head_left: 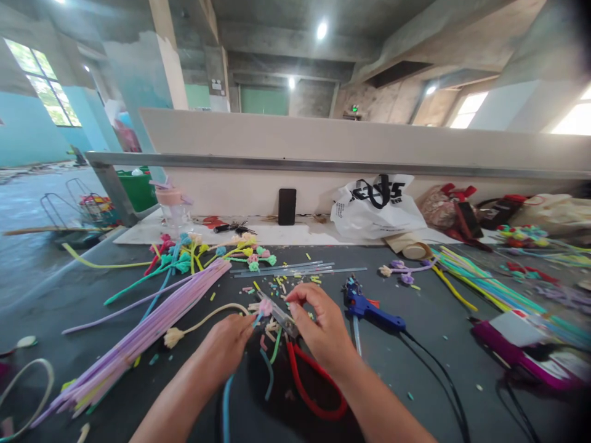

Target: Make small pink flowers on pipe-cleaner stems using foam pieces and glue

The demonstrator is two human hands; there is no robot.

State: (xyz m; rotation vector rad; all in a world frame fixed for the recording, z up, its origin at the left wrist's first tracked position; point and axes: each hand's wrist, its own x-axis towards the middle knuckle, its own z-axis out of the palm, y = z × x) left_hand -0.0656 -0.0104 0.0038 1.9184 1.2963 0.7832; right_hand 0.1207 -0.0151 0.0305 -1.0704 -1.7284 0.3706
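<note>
My left hand (pixel 231 338) pinches the blue stem of a small pink flower (pixel 265 307), which looks made of fuzzy chenille stem. A blue stem (pixel 226 409) hangs down below that hand. My right hand (pixel 318 323) is just right of the flower, thumb and forefinger pressed together; whatever is between the tips is too small to make out. Beneath it lie scissors with red handles (pixel 295 381), their metal blades pointing toward the flower and partly hidden by the hand. Coloured clippings (pixel 277 286) are scattered around both hands. A cream-tipped stem (pixel 174 336) lies beside my left hand.
A bundle of lilac chenille stems (pixel 152 332) lies left, with finished flowers (pixel 184 261) behind. Clear glue sticks (pixel 300 269) are at centre. A blue glue gun (pixel 373 311) with a cord rests right. Farther back stand a phone (pixel 287 207) and a white bag (pixel 378 209).
</note>
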